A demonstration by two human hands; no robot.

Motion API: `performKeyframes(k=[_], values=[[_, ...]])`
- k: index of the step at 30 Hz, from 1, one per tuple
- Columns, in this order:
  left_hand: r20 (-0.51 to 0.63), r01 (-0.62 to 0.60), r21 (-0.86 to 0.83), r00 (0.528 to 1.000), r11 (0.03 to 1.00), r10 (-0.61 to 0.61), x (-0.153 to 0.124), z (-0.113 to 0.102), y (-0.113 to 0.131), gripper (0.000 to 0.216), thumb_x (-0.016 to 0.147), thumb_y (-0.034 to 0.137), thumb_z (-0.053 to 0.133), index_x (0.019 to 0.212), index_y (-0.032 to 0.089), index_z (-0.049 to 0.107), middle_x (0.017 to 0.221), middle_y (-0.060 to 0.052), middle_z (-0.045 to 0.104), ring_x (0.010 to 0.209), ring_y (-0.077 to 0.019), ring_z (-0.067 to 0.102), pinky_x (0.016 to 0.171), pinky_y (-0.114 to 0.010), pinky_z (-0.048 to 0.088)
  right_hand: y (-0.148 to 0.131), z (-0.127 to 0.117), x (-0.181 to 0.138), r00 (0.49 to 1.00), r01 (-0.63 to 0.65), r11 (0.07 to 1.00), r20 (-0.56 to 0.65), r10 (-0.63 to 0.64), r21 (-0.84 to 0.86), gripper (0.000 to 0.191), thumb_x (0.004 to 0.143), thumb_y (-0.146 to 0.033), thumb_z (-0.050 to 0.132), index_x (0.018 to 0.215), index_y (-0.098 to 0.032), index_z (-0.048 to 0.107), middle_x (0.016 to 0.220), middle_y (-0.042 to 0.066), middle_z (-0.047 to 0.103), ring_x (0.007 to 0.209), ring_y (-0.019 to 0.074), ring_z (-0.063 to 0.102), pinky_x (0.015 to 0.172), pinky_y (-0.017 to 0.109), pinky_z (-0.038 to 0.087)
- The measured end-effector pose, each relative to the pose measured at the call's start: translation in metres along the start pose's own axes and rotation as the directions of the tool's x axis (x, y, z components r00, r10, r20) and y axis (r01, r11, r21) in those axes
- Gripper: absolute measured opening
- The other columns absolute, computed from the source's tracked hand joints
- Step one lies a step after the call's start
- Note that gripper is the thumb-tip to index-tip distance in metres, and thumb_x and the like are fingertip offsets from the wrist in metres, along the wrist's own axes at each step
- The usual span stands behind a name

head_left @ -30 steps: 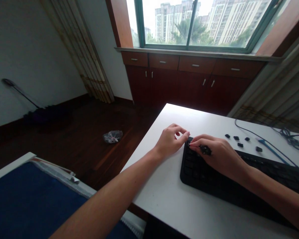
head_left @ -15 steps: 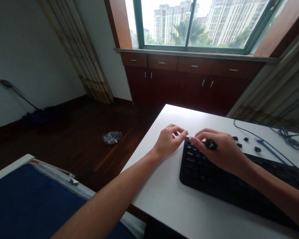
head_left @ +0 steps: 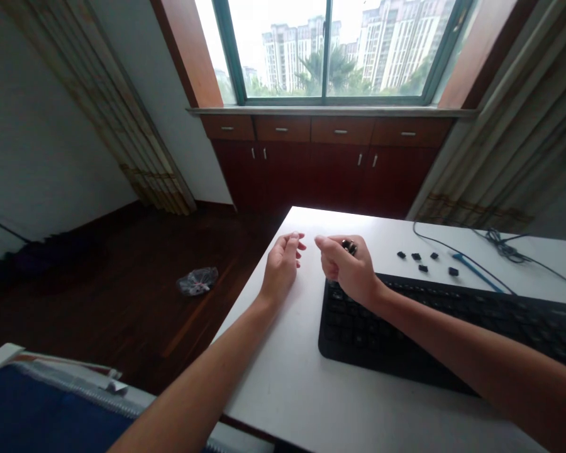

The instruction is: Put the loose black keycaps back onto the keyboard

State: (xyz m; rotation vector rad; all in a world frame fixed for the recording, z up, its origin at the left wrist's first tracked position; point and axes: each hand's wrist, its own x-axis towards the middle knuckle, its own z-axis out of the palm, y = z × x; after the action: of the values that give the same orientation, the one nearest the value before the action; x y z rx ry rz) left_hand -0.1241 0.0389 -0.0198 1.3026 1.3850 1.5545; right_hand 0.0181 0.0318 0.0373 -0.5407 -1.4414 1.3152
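Pinching a small black keycap (head_left: 349,247) between thumb and fingertips, the right hand (head_left: 346,267) is closed around it, just above the top left corner of a black keyboard (head_left: 434,318). The cap's shape is hard to make out because the fingers cover most of it. The left hand (head_left: 283,264) is loosely open and holds nothing, its fingers lightly curled and pointing toward the far end of a white desk (head_left: 273,402). It sits near the desk's left edge, a little apart from the right hand.

The keyboard lies along the desk's right side, and its left end is closest to both hands. Five loose black keycaps (head_left: 416,257) lie in a small group beyond the keyboard, toward the far right corner of the desk. Just right of them is a thin blue tool (head_left: 474,272), and a blue cable (head_left: 434,243) curves past it, ending in a tangle (head_left: 502,251) by the far edge. Off the left edge, a clear plastic bag (head_left: 198,281) lies on the wooden floor (head_left: 122,308).
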Motion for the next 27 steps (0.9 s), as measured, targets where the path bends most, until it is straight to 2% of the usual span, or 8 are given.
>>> performKeyframes(k=[5, 8, 10, 12, 15, 19, 23, 27], values=[[0.052, -0.008, 0.048, 0.999, 0.999, 0.005, -0.002, 0.000, 0.002, 0.039, 0.095, 0.050, 0.051, 0.110, 0.016, 0.063, 0.090, -0.004, 0.061, 0.075, -0.0143, 0.053, 0.064, -0.024, 0.045, -0.037, -0.016, -0.002, 0.997, 0.000, 0.999, 0.071, 0.002, -0.035, 0.051, 0.091, -0.039, 0.059, 0.049, -0.020, 0.039, 0.045, -0.008, 0.033, 0.040, 0.0060, 0.029, 0.041, 0.023, 0.024], [0.097, -0.022, 0.100, 0.995, 0.995, 0.012, -0.005, 0.000, 0.005, 0.037, 0.093, 0.049, 0.056, 0.108, 0.016, 0.064, 0.091, -0.004, 0.063, 0.078, -0.0158, 0.055, 0.065, -0.025, 0.044, -0.059, -0.061, -0.010, 0.995, 0.000, 0.914, 0.089, 0.040, -0.406, 0.047, 0.093, -0.045, 0.058, 0.055, -0.020, 0.044, 0.050, -0.006, 0.041, 0.045, 0.0072, 0.035, 0.044, 0.024, 0.027], [0.129, -0.045, 0.145, 0.991, 0.988, 0.027, -0.008, 0.000, 0.008, 0.035, 0.090, 0.047, 0.061, 0.106, 0.016, 0.065, 0.093, -0.005, 0.064, 0.084, -0.0178, 0.058, 0.067, -0.026, 0.045, -0.068, -0.107, -0.018, 0.998, -0.017, 0.731, 0.030, 0.051, -0.682, 0.040, 0.093, -0.048, 0.057, 0.065, -0.019, 0.054, 0.056, -0.004, 0.050, 0.050, 0.0093, 0.043, 0.048, 0.024, 0.032], [0.187, -0.101, 0.226, 0.981, 0.969, 0.058, -0.007, 0.003, 0.012, 0.034, 0.089, 0.046, 0.063, 0.108, 0.018, 0.066, 0.098, -0.006, 0.065, 0.089, -0.0192, 0.060, 0.071, -0.028, 0.048, -0.072, -0.159, -0.026, 0.998, -0.050, 0.473, -0.024, 0.061, -0.880, 0.033, 0.092, -0.049, 0.057, 0.079, -0.020, 0.067, 0.063, -0.002, 0.062, 0.056, 0.0130, 0.054, 0.054, 0.026, 0.038], [0.343, -0.217, 0.331, 0.934, 0.918, 0.098, 0.000, 0.018, 0.022, 0.033, 0.091, 0.044, 0.061, 0.112, 0.020, 0.065, 0.105, -0.007, 0.066, 0.091, -0.0200, 0.063, 0.074, -0.031, 0.052, -0.071, -0.227, -0.037, 0.996, -0.057, 0.115, -0.048, 0.077, -0.992, 0.028, 0.091, -0.042, 0.056, 0.099, -0.022, 0.074, 0.086, 0.004, 0.075, 0.076, 0.0205, 0.068, 0.071, 0.030, 0.048], [0.577, -0.458, 0.381, 0.797, 0.803, 0.181, 0.019, 0.066, 0.037, 0.031, 0.094, 0.041, 0.055, 0.114, 0.020, 0.065, 0.116, -0.009, 0.064, 0.093, -0.0205, 0.065, 0.076, -0.032, 0.056, -0.062, -0.270, -0.043, 0.985, -0.009, 0.073, 0.003, 0.171, -0.997, 0.030, 0.091, -0.034, 0.056, 0.110, -0.022, 0.075, 0.108, 0.008, 0.074, 0.088, 0.0232, 0.069, 0.078, 0.031, 0.050], [0.815, -0.717, 0.371, 0.556, 0.591, 0.164, 0.036, 0.126, 0.047, 0.040, 0.098, 0.033, 0.047, 0.134, 0.019, 0.056, 0.136, -0.014, 0.058, 0.108, -0.0239, 0.065, 0.091, -0.038, 0.054, -0.058, -0.277, -0.036, 0.955, 0.088, 0.063, 0.102, 0.277, -0.994, 0.027, 0.089, -0.032, 0.061, 0.112, -0.029, 0.075, 0.110, 0.005, 0.072, 0.083, 0.0206, 0.068, 0.071, 0.029, 0.047], [0.910, -0.799, 0.299, 0.403, 0.522, 0.095, 0.048, 0.170, 0.045, 0.042, 0.093, 0.029, 0.056, 0.133, 0.019, 0.061, 0.135, -0.013, 0.063, 0.124, -0.0310, 0.058, 0.106, -0.045, 0.044, -0.057, -0.284, -0.030, 0.933, 0.143, 0.057, 0.153, 0.325, -0.988, 0.021, 0.087, -0.033, 0.065, 0.104, -0.032, 0.077, 0.108, 0.003, 0.071, 0.084, 0.0200, 0.067, 0.069, 0.027, 0.044]])
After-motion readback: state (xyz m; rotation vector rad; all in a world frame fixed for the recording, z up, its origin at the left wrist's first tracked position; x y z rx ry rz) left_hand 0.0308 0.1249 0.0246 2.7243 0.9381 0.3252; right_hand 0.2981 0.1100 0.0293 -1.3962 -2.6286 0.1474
